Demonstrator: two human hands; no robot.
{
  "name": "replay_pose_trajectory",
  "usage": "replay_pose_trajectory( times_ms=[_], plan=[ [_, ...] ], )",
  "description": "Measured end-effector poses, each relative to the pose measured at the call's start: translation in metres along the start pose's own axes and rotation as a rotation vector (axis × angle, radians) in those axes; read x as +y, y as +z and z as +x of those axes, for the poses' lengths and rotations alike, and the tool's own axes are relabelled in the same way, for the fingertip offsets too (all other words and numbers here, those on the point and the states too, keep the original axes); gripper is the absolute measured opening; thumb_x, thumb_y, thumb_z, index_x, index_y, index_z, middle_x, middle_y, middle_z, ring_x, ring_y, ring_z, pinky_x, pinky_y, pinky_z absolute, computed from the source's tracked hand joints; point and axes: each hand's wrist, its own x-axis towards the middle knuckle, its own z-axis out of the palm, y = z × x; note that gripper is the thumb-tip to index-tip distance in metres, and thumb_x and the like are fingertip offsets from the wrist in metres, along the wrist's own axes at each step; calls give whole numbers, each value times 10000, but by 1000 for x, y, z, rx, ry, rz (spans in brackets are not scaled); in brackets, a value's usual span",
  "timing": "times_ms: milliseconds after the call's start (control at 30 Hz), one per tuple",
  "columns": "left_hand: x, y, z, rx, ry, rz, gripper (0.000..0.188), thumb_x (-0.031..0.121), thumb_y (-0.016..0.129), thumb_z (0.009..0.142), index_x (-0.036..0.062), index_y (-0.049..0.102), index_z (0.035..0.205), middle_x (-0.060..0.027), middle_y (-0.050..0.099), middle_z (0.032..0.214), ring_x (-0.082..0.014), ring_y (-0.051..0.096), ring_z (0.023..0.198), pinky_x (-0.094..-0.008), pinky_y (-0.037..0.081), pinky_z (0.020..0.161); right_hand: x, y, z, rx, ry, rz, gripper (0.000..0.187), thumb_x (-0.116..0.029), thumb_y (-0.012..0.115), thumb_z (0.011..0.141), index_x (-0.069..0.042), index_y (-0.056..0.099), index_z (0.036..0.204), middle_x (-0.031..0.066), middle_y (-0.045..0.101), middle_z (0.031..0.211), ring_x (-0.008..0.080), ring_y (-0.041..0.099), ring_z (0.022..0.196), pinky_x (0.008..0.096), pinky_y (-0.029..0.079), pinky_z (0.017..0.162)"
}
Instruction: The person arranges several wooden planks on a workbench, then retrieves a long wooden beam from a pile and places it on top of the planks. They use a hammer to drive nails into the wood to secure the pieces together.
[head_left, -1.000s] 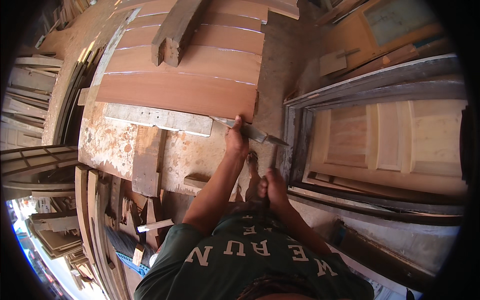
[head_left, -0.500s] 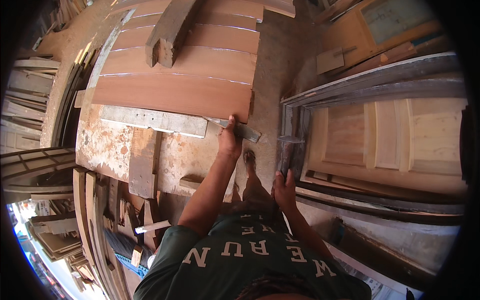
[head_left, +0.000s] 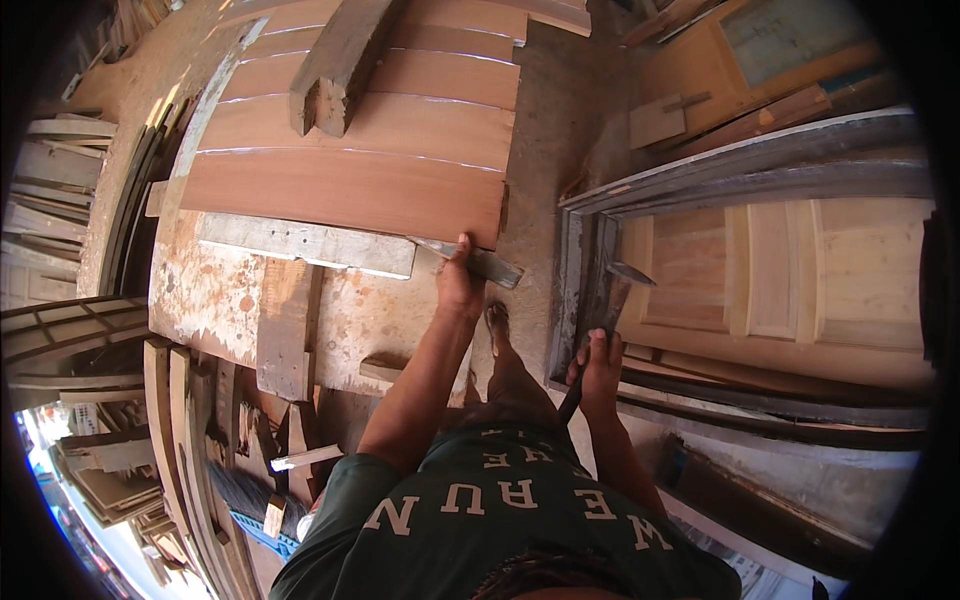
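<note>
My left hand (head_left: pixel 460 287) is closed on a tapered wooden wedge (head_left: pixel 497 268), thumb on top. The wedge's thin end lies between the nearest reddish-brown board (head_left: pixel 340 190) and a pale, worn batten (head_left: pixel 305 243). Off to the right, my right hand (head_left: pixel 598 372) grips a hammer (head_left: pixel 618 300) by its handle. The hammer's head is raised away from the wedge, in front of the dark door frame. Several reddish-brown boards lie edge to edge, with pale lines along their joints. A heavy wooden beam (head_left: pixel 345 70) rests across them.
A stained work surface (head_left: pixel 370 310) carries the boards and a small wood block (head_left: pixel 382 366). To the right stand a dark frame (head_left: pixel 740 185) and a panelled door (head_left: pixel 770 270). Stacked timber (head_left: pixel 175 430) and a blue-based broom (head_left: pixel 262 528) are at lower left.
My right hand has shifted right and slightly up, carrying the hammer with it; the hammer's head has swung rightward. My left hand stays on the wedge.
</note>
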Motion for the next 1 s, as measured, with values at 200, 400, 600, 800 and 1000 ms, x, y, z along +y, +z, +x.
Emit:
replay_pose_trajectory(
  times_ms=[200, 400, 600, 800, 1000],
  plan=[
    [-4, 3, 2, -9, 44, -7, 485, 186, 698, 995, 62, 506, 1423, -61, 576, 1383, -227, 553, 1249, -428, 415, 1120, 4, 65, -37, -341, 433, 118, 270, -396, 567, 1060, -179, 458, 943, -19, 457, 688, 127, 473, 542, 313, 413, 482],
    [-3, 12, -3, 73, 54, 13, 451, 183, 702, 994, 85, 525, 1396, -59, 596, 1353, -221, 551, 1250, -407, 417, 1111, 29, 30, -7, 17, 309, 399, 273, -378, 575, 1058, -164, 456, 937, -14, 456, 698, 116, 464, 537, 306, 406, 481],
    [0, 11, -2, 61, 103, -30, 376, 177, 703, 993, 83, 559, 1328, -61, 616, 1311, -207, 565, 1214, -404, 440, 1070, 8, 36, -16, -337, 417, 297, 277, -384, 569, 1059, -169, 442, 941, -32, 452, 680, 103, 467, 519, 279, 378, 463],
    [-6, 20, -5, 109, 156, 5, 314, 180, 702, 996, 72, 607, 1276, -44, 666, 1216, -185, 600, 1136, -368, 462, 1022, 4, 71, -47, -379, 381, 124, 242, -368, 525, 1078, -162, 410, 1022, -13, 451, 706, 112, 466, 523, 297, 415, 459],
    [-3, 18, -5, 112, 161, 68, 368, 194, 671, 1017, 26, 571, 1329, -83, 658, 1264, -215, 605, 1175, -372, 465, 1040, 21, 43, -23, -400, 471, 212, 210, -348, 547, 1059, -180, 425, 1027, -14, 453, 690, 115, 447, 506, 302, 383, 440]
  ],
)
